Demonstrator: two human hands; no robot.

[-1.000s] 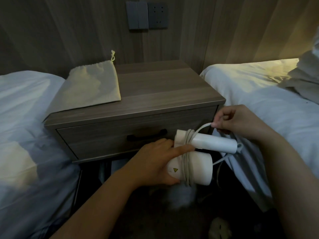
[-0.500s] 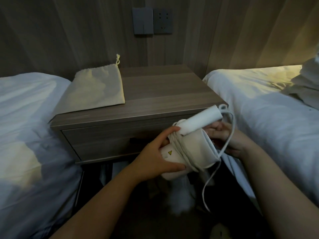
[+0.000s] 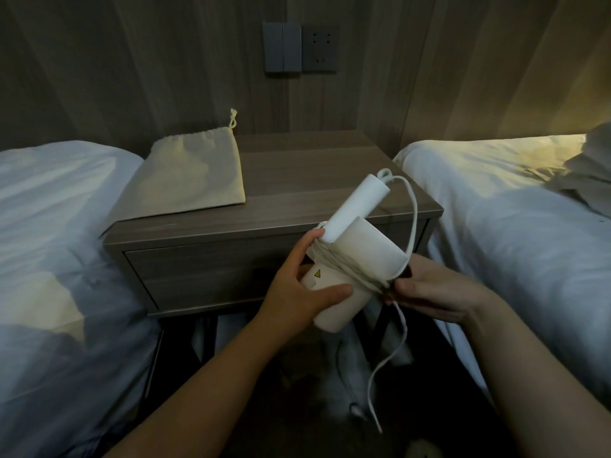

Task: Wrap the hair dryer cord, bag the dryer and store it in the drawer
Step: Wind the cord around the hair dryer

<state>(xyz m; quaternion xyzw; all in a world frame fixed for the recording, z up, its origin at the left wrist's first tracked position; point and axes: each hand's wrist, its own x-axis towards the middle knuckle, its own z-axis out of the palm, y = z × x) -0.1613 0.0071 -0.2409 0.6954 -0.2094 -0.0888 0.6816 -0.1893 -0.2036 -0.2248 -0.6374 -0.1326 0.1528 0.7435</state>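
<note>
Dryer (image 3: 367,256), one, white, held in mid-air just in front of the one wooden counter (image 3: 330,180), between two hands. Its barrel lies tilted, with the slim handle (image 3: 355,206) angled up and away over the counter's front edge.

Left hand (image 3: 294,289) grips the near end of the barrel. The thumb presses the side beside one yellow warning mark (image 3: 317,274). The fingers (image 3: 305,246) curl round the far side and touch the wound cord.

Right hand (image 3: 436,292) sits under the barrel's right side, its fingers curled and pinching the cord (image 3: 412,219) where the turns gather.

One cord, in three parts:
- several turns lie round the barrel's middle;
- one open loop arcs from the handle's tip down to the right hand;
- one loose tail hangs from that hand toward the dark floor.

One cloth drawstring bag (image 3: 195,180), pale and flat, lies on the counter's left part, well apart from the dryer, its mouth toward the wall.

One drawer (image 3: 205,276) in the counter's front, closed.

Two beds with white covers flank the counter: left bed (image 3: 49,233) and right bed (image 3: 515,219).

On the wall panel above the counter, one grey switch plate (image 3: 282,47) sits just beside one socket (image 3: 320,49).
</note>
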